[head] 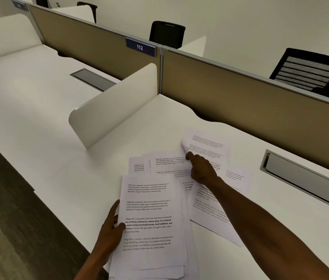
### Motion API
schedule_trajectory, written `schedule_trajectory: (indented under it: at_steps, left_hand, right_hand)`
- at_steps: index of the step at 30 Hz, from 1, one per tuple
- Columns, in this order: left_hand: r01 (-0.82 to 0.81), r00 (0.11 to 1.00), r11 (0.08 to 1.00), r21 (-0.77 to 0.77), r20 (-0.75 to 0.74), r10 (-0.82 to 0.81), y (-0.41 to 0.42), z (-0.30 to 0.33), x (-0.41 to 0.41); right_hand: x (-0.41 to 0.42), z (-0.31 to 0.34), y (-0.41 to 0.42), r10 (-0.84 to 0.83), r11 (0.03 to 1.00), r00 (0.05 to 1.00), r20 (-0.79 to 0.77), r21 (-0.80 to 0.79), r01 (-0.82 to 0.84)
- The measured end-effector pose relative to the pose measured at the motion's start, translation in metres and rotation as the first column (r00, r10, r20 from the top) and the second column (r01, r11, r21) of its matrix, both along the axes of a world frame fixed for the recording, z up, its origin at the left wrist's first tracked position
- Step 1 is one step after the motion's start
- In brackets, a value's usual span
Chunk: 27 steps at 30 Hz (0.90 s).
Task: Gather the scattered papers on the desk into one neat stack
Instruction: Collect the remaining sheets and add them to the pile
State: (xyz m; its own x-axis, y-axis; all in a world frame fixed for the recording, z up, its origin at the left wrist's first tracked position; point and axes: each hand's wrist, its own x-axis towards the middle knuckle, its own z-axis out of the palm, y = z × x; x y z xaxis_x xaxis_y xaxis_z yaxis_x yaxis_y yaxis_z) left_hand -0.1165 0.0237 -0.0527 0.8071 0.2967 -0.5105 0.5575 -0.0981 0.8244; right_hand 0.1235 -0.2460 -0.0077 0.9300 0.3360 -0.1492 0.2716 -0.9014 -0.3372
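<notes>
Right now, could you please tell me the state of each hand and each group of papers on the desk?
Left hand: holding the gathered stack's left edge.
Right hand: pinching a curled sheet.
Gathered stack: roughly piled, edges uneven.
Curled sheet: corner lifted.
Loose papers: scattered, overlapping.

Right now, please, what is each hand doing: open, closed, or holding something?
Left hand: holding the near stack of papers by its left edge.
Right hand: fingers closed on the curled corner of a far sheet.
</notes>
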Motion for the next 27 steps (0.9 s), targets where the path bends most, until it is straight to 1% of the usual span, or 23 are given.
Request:
schedule_trajectory:
  at_steps: [2, 4, 9, 15, 18, 19, 21, 22, 23, 25, 27]
  left_hand:
    - [-0.012, 1.000, 1.000, -0.003, 0.014, 0.012, -0.002, 0.003, -0.002]
    - [-0.029, 0.999, 1.000, -0.012, 0.032, 0.029, -0.003, 0.004, -0.003]
    - [-0.041, 0.999, 0.999, -0.015, 0.030, 0.041, -0.003, 0.001, -0.001]
    - [-0.107, 0.993, 0.994, -0.008, 0.049, 0.107, -0.007, 0.002, 0.004]
    - [-0.122, 0.992, 0.992, -0.017, 0.018, 0.123, -0.008, 0.000, 0.006]
    - [-0.115, 0.993, 0.993, 0.003, 0.017, 0.115, -0.008, -0.002, 0.007]
    - [-0.071, 0.997, 0.993, 0.090, 0.031, 0.069, -0.008, -0.004, 0.007]
    - [-0.048, 0.998, 0.990, 0.130, 0.036, 0.044, -0.007, -0.006, 0.007]
    - [-0.037, 0.999, 0.988, 0.149, 0.038, 0.032, -0.006, -0.008, 0.006]
    - [-0.033, 0.999, 0.989, 0.142, 0.037, 0.028, -0.005, -0.010, 0.003]
    - [-0.033, 0.999, 0.992, 0.123, 0.038, 0.028, -0.005, -0.010, 0.001]
  right_hand:
    - [-0.011, 0.006, 0.001, -0.074, 0.991, 0.994, 0.076, 0.113, 0.065]
    - [-0.029, 0.014, 0.009, -0.092, 0.982, 0.988, 0.120, 0.175, 0.070]
    - [-0.111, 0.014, 0.038, 0.013, 0.985, 0.989, 0.144, 0.166, -0.037]
    - [-0.206, -0.010, 0.065, 0.231, 0.941, 0.972, 0.032, 0.247, -0.232]
    - [-0.230, -0.021, 0.074, 0.324, 0.925, 0.944, -0.065, 0.231, -0.301]
    - [-0.235, -0.024, 0.076, 0.349, 0.918, 0.933, -0.087, 0.233, -0.321]
    - [-0.238, -0.027, 0.075, 0.374, 0.905, 0.920, -0.115, 0.262, -0.336]
    - [-0.238, -0.027, 0.072, 0.356, 0.904, 0.925, -0.130, 0.298, -0.306]
    - [-0.235, -0.026, 0.068, 0.303, 0.906, 0.943, -0.140, 0.349, -0.239]
    - [-0.223, -0.024, 0.051, 0.099, 0.889, 0.989, -0.114, 0.456, -0.036]
    - [-0.202, -0.027, 0.026, -0.132, 0.874, 0.991, -0.004, 0.472, 0.118]
